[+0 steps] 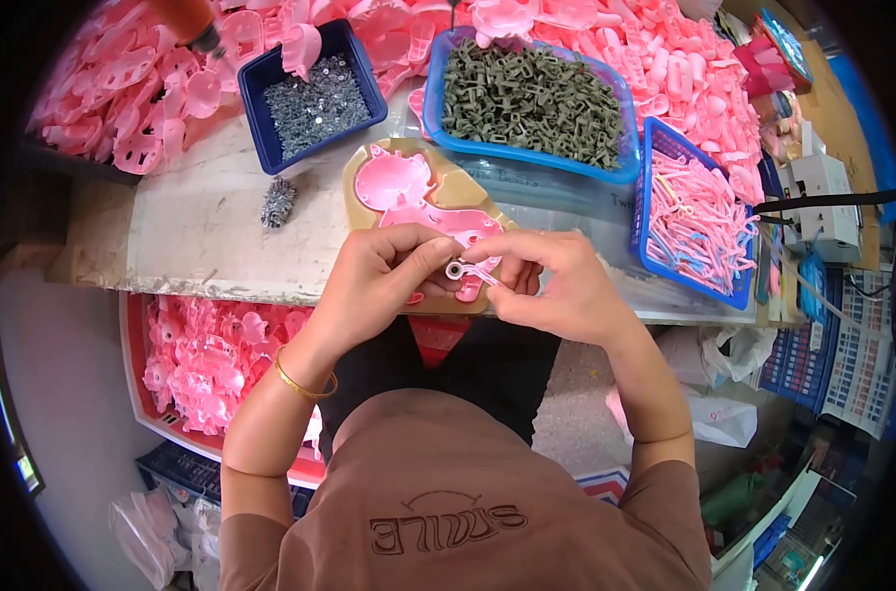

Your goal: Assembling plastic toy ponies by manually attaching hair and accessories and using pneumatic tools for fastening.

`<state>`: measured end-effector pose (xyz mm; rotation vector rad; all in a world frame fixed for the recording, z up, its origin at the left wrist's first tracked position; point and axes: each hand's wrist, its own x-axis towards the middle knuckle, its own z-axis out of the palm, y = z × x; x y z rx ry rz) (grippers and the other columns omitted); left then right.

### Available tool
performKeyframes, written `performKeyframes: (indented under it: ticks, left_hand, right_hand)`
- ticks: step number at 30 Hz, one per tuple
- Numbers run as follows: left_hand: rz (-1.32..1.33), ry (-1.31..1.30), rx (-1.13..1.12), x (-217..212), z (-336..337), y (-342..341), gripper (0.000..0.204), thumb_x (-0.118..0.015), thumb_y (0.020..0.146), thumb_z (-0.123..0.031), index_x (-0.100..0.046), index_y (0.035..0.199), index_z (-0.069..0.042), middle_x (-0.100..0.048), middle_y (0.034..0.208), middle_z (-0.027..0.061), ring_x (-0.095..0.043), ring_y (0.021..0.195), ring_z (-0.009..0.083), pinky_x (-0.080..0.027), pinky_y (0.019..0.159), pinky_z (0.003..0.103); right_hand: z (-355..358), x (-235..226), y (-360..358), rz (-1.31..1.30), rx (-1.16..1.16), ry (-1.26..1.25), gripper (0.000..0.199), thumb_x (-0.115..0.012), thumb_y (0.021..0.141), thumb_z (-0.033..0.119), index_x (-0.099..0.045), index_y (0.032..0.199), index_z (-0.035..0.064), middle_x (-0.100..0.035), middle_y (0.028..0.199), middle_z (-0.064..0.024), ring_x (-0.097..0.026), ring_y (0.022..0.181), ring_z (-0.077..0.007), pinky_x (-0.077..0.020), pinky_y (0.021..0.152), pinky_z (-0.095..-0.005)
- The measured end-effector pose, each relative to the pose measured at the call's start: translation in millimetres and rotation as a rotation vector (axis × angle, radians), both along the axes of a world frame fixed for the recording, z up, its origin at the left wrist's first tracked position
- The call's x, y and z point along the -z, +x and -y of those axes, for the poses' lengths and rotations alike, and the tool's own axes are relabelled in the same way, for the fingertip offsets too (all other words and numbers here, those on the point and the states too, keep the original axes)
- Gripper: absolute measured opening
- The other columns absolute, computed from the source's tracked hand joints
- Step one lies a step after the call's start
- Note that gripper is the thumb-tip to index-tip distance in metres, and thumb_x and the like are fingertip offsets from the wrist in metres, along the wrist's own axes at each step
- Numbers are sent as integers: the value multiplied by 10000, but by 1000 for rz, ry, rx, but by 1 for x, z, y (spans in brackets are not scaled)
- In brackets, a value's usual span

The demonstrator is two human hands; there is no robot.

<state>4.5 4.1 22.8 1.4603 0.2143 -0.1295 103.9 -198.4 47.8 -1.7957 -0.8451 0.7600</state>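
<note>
Stick [484, 277], thin and pink, spans the gap between your left hand [384, 274] and right hand [566, 286] in the head view, its long axis slanting rightward and toward you from a round grey ring [455, 270]. Your right hand, nearer, pinches the stick; your left fingertips grip the ring. Beneath and just beyond lies the pink shell [413, 210] in its tan fixture [458, 187].

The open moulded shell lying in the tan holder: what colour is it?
The shell is bright pink; the head view, the only one, shows it best.
</note>
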Motion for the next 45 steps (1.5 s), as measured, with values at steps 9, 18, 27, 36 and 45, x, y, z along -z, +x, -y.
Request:
performKeyframes:
  ticks: [9,18,27,36,45]
  left_hand:
    - [-137,113,-38,-13,-13,-4,277,-611,1001,-223,-714,1079,23,-731,850,80,-666,709,97,-537,648,246]
    - [376,928,-409,-1,-41,-17,147,-652,950,-159,-724,1012,-47,-708,869,111,-655,733,240,-508,624,321]
    - [652,1140,-200,12,-34,-20,180,-744,809,-97,-714,982,-58,-707,978,58,-654,916,262,-539,792,365]
    - [629,1320,93,26,-31,-30,266,-736,822,-232,-667,1053,-120,-610,1241,39,-543,1209,279,-508,942,396]
    - [595,1316,124,25,-29,-28,307,-729,828,-235,-664,1105,-120,-615,1239,36,-534,1216,279,-470,987,404]
  right_hand:
    - [-23,6,-2,387,23,-9,164,-780,799,106,-741,956,76,-667,769,-57,-636,653,-144,-491,588,-283]
    - [-55,27,3,741,-5,-41,148,-752,739,183,-718,857,99,-611,839,-46,-616,865,-261,-506,731,-386]
    - [-66,29,6,780,-125,-149,137,-743,725,176,-697,800,71,-615,844,-60,-594,887,-266,-439,749,-408]
    - [-75,34,9,881,-216,-134,141,-720,716,134,-699,847,85,-637,872,-69,-604,926,-273,-419,760,-422]
    - [-40,28,13,762,-60,-157,183,-724,753,157,-675,918,95,-630,847,-74,-625,873,-300,-493,732,-418]
